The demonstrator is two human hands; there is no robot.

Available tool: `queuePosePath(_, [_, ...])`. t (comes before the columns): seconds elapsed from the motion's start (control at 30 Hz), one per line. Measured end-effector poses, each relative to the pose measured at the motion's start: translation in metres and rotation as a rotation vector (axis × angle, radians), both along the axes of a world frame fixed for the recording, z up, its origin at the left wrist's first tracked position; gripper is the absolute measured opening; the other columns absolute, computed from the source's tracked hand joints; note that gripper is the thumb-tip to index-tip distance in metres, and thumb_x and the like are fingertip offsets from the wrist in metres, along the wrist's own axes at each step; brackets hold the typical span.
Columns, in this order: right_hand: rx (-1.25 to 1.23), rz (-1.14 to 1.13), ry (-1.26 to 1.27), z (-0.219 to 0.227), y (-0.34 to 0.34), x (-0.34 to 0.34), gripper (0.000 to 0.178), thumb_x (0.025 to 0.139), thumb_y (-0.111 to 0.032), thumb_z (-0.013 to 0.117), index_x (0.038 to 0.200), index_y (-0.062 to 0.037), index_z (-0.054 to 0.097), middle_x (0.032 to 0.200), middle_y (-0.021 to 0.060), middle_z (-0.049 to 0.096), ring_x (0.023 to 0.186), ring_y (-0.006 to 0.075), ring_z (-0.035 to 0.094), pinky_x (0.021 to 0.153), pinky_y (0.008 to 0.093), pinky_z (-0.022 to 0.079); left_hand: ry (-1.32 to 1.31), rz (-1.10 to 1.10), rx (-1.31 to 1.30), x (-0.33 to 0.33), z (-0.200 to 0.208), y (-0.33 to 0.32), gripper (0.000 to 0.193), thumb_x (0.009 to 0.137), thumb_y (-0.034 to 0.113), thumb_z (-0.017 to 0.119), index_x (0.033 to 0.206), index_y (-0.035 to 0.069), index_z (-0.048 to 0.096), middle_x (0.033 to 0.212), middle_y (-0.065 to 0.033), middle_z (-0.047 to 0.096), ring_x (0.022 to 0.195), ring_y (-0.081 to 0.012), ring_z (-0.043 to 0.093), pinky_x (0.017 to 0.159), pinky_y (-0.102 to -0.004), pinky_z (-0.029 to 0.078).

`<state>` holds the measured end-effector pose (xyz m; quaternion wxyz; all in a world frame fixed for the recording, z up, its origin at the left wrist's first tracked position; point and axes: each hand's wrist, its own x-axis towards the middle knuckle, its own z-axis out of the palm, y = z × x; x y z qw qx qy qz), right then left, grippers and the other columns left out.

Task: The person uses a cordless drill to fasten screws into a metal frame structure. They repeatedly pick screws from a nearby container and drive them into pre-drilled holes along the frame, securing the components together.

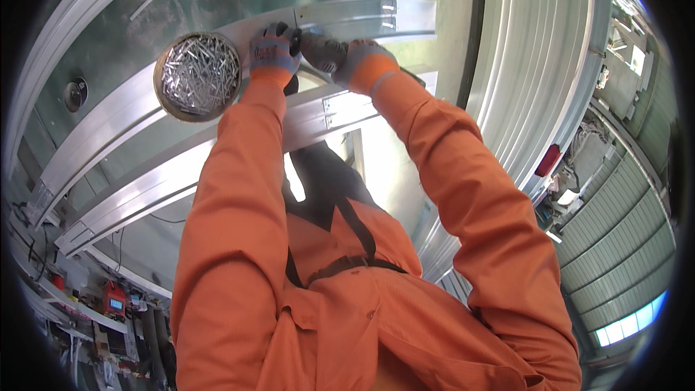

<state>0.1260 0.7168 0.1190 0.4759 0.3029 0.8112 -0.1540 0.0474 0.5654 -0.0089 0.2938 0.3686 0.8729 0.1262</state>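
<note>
Both my hands wear grey work gloves with orange cuffs, and they are close together over a long silver metal profile (344, 16). My left hand (274, 51) has its dark-tipped fingers bent down at the profile's near edge; what is under them is hidden. Just to its right, my right hand (364, 61) is closed around a dark grey, rounded tool (323, 51). The tool's kind and working end do not show clearly. Left of my left hand, a round tub (158, 81) full of small silver rivets rests on the profile.
A second metal profile (304, 122) runs parallel, nearer my body. Ribbed pale metal lengths (536, 51) stand along the right side. A small dark round object (75, 94) lies at far left. Cluttered shelving with a red device (114, 298) shows at lower left.
</note>
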Motion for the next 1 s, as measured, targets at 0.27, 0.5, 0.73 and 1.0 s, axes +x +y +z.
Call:
queuePosePath(0.27, [-0.001, -0.014, -0.109, 0.019, -0.004, -0.016, 0.047, 0.084, -0.029, 0.066, 0.124, -0.0041, 0.069, 0.126, 0.0163, 0.071, 0.121, 0.0319, 0.068, 0.101, 0.0418, 0.054, -0.061, -0.011, 0.023, -0.007, -0.002, -0.001, 0.049, 0.082, 0.037, 0.079, 0.128, 0.022, 0.069, 0.14, -0.0098, 0.06, 0.123, -0.032, 0.062, 0.105, -0.0474, 0.049])
queuePosePath(0.5, [0.026, -0.008, -0.038, 0.009, -0.002, -0.007, 0.038, 0.082, -0.03, 0.066, 0.111, -0.0065, 0.075, 0.116, 0.0196, 0.074, 0.112, 0.0364, 0.07, 0.098, 0.0431, 0.055, -0.07, 0.022, 0.018, -0.002, -0.017, -0.003, 0.05, 0.084, 0.041, 0.077, 0.13, 0.023, 0.067, 0.143, -0.0091, 0.058, 0.126, -0.0333, 0.06, 0.108, -0.0484, 0.047])
queuePosePath(0.73, [0.032, -0.04, -0.08, 0.012, -0.007, -0.01, 0.042, 0.083, -0.031, 0.066, 0.116, -0.0049, 0.073, 0.119, 0.018, 0.074, 0.113, 0.0338, 0.07, 0.098, 0.0416, 0.055, -0.076, -0.002, 0.021, -0.005, -0.01, -0.004, 0.05, 0.084, 0.042, 0.076, 0.13, 0.023, 0.067, 0.143, -0.0076, 0.058, 0.126, -0.0334, 0.06, 0.109, -0.0476, 0.047])
queuePosePath(1.0, [-0.002, -0.027, -0.032, 0.007, -0.003, -0.005, 0.039, 0.084, -0.036, 0.066, 0.107, -0.006, 0.076, 0.11, 0.0206, 0.075, 0.107, 0.0383, 0.071, 0.097, 0.0432, 0.055, -0.037, -0.027, -0.006, -0.005, -0.003, -0.004, 0.05, 0.085, 0.041, 0.076, 0.132, 0.024, 0.067, 0.143, -0.0058, 0.058, 0.127, -0.0305, 0.06, 0.108, -0.0467, 0.047])
